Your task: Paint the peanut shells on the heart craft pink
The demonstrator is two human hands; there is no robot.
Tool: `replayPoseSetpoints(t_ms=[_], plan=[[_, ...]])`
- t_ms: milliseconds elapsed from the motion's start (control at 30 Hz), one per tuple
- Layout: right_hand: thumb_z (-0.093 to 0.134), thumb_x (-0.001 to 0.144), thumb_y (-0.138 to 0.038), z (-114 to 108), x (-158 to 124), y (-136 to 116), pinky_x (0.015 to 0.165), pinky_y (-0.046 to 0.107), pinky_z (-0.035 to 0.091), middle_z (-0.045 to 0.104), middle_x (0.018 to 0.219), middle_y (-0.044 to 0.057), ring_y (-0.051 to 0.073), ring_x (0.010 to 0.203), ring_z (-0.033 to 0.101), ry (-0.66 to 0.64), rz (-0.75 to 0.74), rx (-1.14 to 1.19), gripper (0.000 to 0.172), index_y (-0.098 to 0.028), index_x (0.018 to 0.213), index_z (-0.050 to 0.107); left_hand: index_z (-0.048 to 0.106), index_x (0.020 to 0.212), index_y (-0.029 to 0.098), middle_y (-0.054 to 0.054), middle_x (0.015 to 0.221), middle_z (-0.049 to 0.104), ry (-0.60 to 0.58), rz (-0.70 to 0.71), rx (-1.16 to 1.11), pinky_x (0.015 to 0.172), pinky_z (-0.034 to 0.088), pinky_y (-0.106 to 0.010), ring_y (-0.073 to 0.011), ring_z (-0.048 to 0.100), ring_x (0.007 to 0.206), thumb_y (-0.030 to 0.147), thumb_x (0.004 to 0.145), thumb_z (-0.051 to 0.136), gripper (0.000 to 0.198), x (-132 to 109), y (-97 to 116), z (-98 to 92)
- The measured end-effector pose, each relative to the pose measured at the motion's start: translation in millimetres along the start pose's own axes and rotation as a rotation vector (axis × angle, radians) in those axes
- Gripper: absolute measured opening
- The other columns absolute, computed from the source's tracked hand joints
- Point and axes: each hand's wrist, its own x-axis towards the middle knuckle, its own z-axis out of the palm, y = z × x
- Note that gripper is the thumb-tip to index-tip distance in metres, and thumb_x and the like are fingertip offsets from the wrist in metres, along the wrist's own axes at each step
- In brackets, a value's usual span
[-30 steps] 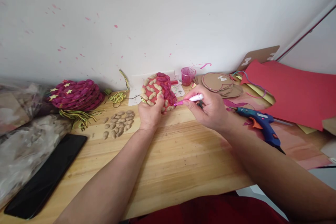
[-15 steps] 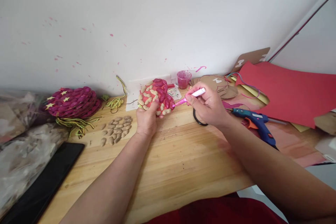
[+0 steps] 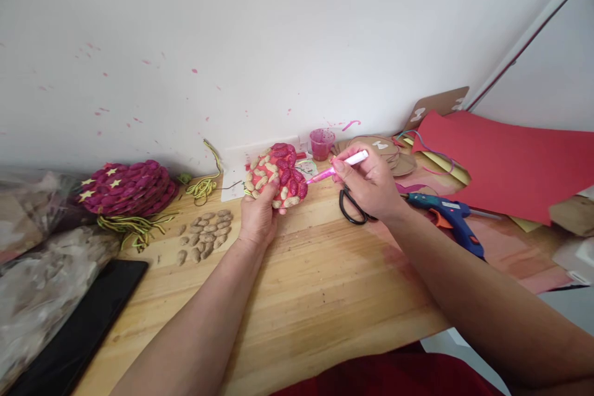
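From the head, a clear cup (image 3: pixel 322 146) stained with pink paint stands on the bench (image 3: pixel 297 297), behind the work; the contents of the plastic bag (image 3: pixel 51 291) are unclear. The label (image 3: pixel 450 205) on the glue gun (image 3: pixel 460 219) is too small to read. The left hand (image 3: pixel 260 216) grips a peanut-covered disc (image 3: pixel 277 176) over the bench; the right hand (image 3: pixel 366 179) pinches a brush (image 3: pixel 355 158), tip at the disc's edge.

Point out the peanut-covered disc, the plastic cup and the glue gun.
Peanut-covered disc (image 3: pixel 283 176), head view: middle of its face.
Plastic cup (image 3: pixel 322 148), head view: side wall.
Glue gun (image 3: pixel 456 214), head view: blue body.
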Motion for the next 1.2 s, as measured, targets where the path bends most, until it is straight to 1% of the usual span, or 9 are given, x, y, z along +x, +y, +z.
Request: replayPoseSetpoints(t_ms=[200,267,367,533,700,867,1033,1100,1200], plan=[[0.075,0.090,-0.047,0.4,-2.4,-1.2,0.059,0.027,0.043,0.061,0.073,-0.001,0.013,0.066,0.056,-0.057,-0.044,-0.059,0.029,-0.022,0.091,0.059,0.070,0.086,0.013,0.002,0.065,0.068,0.004,-0.009,-0.007,0.030,0.031,-0.017,-0.0081,0.053,0.043,0.025,0.055,0.093,0.041,-0.8,0.1,0.2],[0.074,0.090,-0.047,0.1,-2.9,-2.1,0.059,0.027,0.043,0.061,0.073,-0.001,0.012,0.065,0.055,-0.046,-0.046,-0.088,0.029,-0.022,0.092,0.059,0.070,0.085,0.013,0.002,0.063,0.067,0.003,-0.023,-0.013,0.030,0.032,-0.016,-0.0077,0.052,0.042,0.024,0.055,0.092,0.039,-0.3,0.0,0.1],[0.073,0.090,-0.050,-0.7,-2.1,-3.8,0.056,0.026,0.041,0.060,0.074,-0.001,0.012,0.064,0.054,-0.002,-0.040,-0.057,0.032,-0.022,0.092,0.058,0.068,0.081,0.013,0.003,0.060,0.065,0.027,-0.066,-0.023,0.029,0.030,-0.015,-0.0067,0.051,0.041,0.021,0.058,0.089,0.032,0.9,0.8,0.2],[0.074,0.089,-0.053,0.3,-0.4,-6.5,0.057,0.025,0.042,0.058,0.071,-0.002,0.011,0.064,0.054,-0.027,0.004,0.004,0.036,-0.022,0.089,0.057,0.068,0.081,0.012,0.003,0.058,0.064,0.081,-0.155,-0.021,0.028,0.029,-0.012,-0.0048,0.049,0.039,0.019,0.064,0.085,0.026,2.5,3.1,-0.2],[0.078,0.085,-0.054,0.5,0.6,-6.9,0.055,0.025,0.042,0.059,0.072,-0.002,0.012,0.065,0.056,0.034,-0.004,0.030,0.038,-0.022,0.091,0.058,0.069,0.083,0.012,0.003,0.059,0.064,0.054,-0.181,-0.015,0.027,0.028,-0.012,-0.0042,0.048,0.038,0.019,0.065,0.085,0.025,1.1,4.4,0.2],[0.077,0.085,-0.057,2.0,-0.6,-10.2,0.056,0.026,0.043,0.059,0.070,-0.002,0.012,0.064,0.055,-0.025,0.051,0.039,0.039,-0.022,0.088,0.058,0.069,0.083,0.013,0.002,0.060,0.065,0.060,-0.210,-0.007,0.028,0.028,-0.012,-0.0040,0.047,0.038,0.019,0.067,0.084,0.023,-0.1,4.7,1.4],[0.081,0.081,-0.055,1.3,0.5,-7.8,0.053,0.024,0.041,0.059,0.071,-0.003,0.011,0.062,0.054,0.048,0.057,0.076,0.041,-0.022,0.090,0.058,0.069,0.086,0.014,0.002,0.063,0.065,0.058,-0.209,-0.020,0.028,0.026,-0.011,-0.0035,0.047,0.038,0.018,0.067,0.084,0.024,0.1,5.4,1.4],[0.081,0.082,-0.054,1.2,1.0,-6.9,0.053,0.024,0.042,0.059,0.070,-0.003,0.011,0.061,0.054,0.027,0.072,0.095,0.040,-0.022,0.089,0.058,0.069,0.086,0.014,0.003,0.063,0.065,0.069,-0.218,-0.023,0.028,0.026,-0.011,-0.0033,0.047,0.038,0.018,0.067,0.084,0.024,0.0,5.8,1.2],[0.080,0.083,-0.053,1.1,1.4,-6.5,0.054,0.024,0.042,0.058,0.067,-0.003,0.009,0.060,0.052,-0.004,0.082,0.116,0.039,-0.021,0.088,0.058,0.069,0.087,0.014,0.002,0.062,0.065,0.038,-0.223,-0.028,0.028,0.027,-0.011,-0.0032,0.046,0.038,0.019,0.066,0.084,0.026,-0.5,6.4,1.1]])
